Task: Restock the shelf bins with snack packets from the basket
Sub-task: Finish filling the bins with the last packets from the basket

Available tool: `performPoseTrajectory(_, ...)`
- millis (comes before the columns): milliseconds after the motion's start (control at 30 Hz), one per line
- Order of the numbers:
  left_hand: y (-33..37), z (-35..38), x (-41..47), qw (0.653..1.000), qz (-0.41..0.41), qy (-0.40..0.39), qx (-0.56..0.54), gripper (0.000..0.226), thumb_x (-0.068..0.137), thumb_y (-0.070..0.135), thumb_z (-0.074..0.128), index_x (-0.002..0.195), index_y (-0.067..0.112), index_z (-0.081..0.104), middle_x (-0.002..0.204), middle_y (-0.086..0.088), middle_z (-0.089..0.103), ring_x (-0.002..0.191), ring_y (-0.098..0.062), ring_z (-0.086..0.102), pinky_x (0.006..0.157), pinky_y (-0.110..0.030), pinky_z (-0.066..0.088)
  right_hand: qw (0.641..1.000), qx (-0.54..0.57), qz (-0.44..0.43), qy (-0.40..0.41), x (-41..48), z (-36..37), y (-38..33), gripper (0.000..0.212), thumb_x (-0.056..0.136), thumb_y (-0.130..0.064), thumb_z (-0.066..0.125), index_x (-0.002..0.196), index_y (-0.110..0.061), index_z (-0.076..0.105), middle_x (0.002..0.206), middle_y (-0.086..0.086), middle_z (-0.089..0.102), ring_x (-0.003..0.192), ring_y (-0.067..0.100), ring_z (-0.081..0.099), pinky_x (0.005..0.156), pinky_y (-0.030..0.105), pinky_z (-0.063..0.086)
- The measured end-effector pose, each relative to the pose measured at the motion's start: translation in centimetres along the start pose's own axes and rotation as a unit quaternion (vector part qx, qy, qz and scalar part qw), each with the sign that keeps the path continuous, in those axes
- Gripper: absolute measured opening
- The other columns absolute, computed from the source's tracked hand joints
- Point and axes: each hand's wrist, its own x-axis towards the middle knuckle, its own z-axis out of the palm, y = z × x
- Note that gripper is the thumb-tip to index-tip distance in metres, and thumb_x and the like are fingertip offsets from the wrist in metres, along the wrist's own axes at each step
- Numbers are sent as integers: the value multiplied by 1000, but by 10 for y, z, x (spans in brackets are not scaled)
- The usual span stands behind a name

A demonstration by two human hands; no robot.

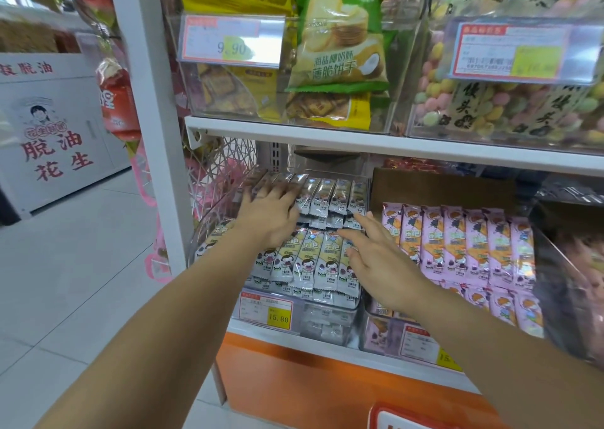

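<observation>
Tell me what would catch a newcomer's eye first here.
Both hands are in the bin of white packets: the left hand presses the back row, and the right hand rests on the front row. Pink packets fill the next bin to the right, and a big green biscuit bag stands top centre.

2 hands (266, 213) (379, 258), 4 price tags (232, 41) (519, 51) (265, 309) (425, 343), 1 green biscuit pkt (340, 33)

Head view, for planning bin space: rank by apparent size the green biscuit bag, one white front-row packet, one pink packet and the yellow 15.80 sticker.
1. green biscuit bag
2. white front-row packet and pink packet: alike, not ranked apart
3. yellow 15.80 sticker, smallest
</observation>
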Motion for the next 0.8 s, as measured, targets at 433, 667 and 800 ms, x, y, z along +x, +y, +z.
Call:
performPoseTrajectory(433, 64, -12, -83, 976, 34, 177, -122, 37, 98, 28, 41, 133, 21, 51, 140, 1, 48, 129, -23, 43, 110, -48, 25, 986, 35, -92, 134, -54, 2, -5, 42, 100, -37, 37, 135, -18, 50, 149, 1, 37, 141, 13, 22, 117, 27, 15)
performPoseTrajectory(667, 122, 77, -230, 951, 108, 180, -225, 32, 83, 19, 44, 105, 18, 67, 102, 1, 69, 93, -17, 58, 80, -30, 35, 989, 91, -79, 86, -193, 47, 41, 24, 91, -23, 51, 97, -12, 71, 92, -3, 71, 85, 7, 58, 79, 9, 39)
performPoseTrajectory(800, 139, 137, -268, 964, 140, 29, -223, 37, 81, 21, 39, 104, 17, 68, 102, 0, 68, 93, -24, 64, 84, -36, 48, 991, 78, 72, -75, -256, 79, 98, 18, 93, -19, 54, 102, -15, 70, 98, -3, 71, 89, 13, 64, 84, 27, 48)
